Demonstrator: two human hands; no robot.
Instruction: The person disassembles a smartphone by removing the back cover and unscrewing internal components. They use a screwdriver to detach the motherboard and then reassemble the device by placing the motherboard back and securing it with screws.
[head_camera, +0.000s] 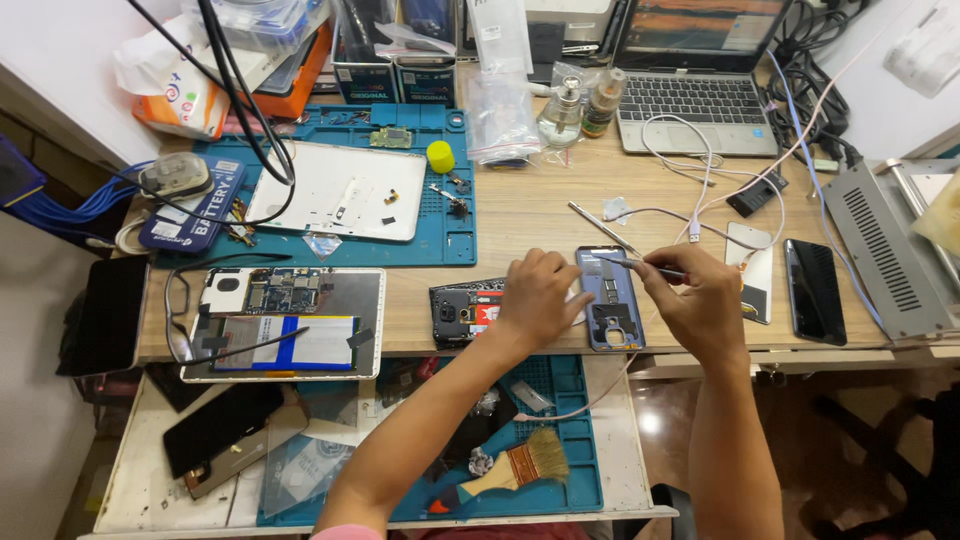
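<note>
An opened blue phone frame (610, 300) lies on the wooden desk (530, 205) near its front edge. My left hand (537, 297) rests on the frame's left side and steadies it. My right hand (700, 305) grips metal tweezers (640, 265), whose tips point left onto the upper part of the frame. A dark phone back cover (465, 312) lies just left of my left hand.
An open tablet with battery (285, 322) sits at the left, a teal repair mat with a white panel (335, 190) behind it. Two phones (815, 290) lie to the right, a laptop (695, 85) behind. A brush (515, 465) lies on the lower drawer mat.
</note>
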